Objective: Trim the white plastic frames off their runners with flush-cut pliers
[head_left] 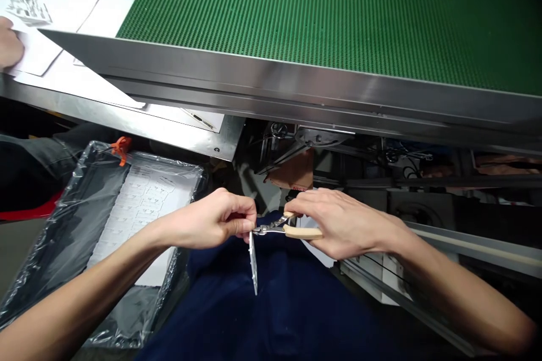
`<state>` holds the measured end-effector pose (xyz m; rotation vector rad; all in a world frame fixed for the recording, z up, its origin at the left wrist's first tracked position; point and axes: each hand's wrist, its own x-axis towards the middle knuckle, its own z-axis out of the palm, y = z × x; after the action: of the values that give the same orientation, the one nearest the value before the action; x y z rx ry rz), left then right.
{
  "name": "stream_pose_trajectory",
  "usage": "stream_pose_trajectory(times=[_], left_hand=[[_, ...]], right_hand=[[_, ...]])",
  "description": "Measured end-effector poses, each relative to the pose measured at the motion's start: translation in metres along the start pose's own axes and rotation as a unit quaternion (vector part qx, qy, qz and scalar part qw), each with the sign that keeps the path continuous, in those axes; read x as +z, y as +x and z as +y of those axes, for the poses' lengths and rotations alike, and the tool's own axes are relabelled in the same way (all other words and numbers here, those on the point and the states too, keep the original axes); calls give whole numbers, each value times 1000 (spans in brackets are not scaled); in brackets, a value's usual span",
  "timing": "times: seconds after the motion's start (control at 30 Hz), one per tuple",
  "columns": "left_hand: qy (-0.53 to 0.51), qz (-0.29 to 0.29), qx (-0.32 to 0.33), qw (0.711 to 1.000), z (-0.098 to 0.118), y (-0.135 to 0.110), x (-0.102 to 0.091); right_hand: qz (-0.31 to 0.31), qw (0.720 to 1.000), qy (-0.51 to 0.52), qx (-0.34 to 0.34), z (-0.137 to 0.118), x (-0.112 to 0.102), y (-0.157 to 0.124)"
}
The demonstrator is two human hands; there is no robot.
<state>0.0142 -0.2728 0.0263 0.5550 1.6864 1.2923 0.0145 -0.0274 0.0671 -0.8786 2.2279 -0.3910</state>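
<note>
My left hand [231, 217] pinches the upper end of a thin, flat white plastic part [253, 268]. The part hangs edge-on to me above my dark blue lap, with small bumps along one side. My right hand [334, 217] is wrapped round a pair of cutting pliers [302, 232] with pale cream handles. The metal jaws of the pliers meet the top of the white part, right by my left fingertips. Whether the jaws are closed on it I cannot make out.
A green conveyor belt [322, 5] with a metal side rail [271, 76] runs across the top. At left stands a plastic-lined tray [110, 310] holding rows of white parts [131, 214], an orange clamp [121, 149] on its rim. Another person's hand [9, 45] rests by papers [101, 82].
</note>
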Motion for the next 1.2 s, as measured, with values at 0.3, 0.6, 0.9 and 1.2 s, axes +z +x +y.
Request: stream_pose_trajectory(times=[0.3,0.6,0.9,1.2], left_hand=[[38,-7,22,999,6,1,1],[33,-17,34,999,10,5,4],[-176,35,0,984,-11,6,17],[-486,141,-20,862,-46,16,81]], right_hand=[[-1,1000,-17,-12,-3,-13,-1],[-44,994,-103,-20,-11,-22,2],[-24,999,28,1,4,-16,3],[77,965,175,178,37,44,-20]])
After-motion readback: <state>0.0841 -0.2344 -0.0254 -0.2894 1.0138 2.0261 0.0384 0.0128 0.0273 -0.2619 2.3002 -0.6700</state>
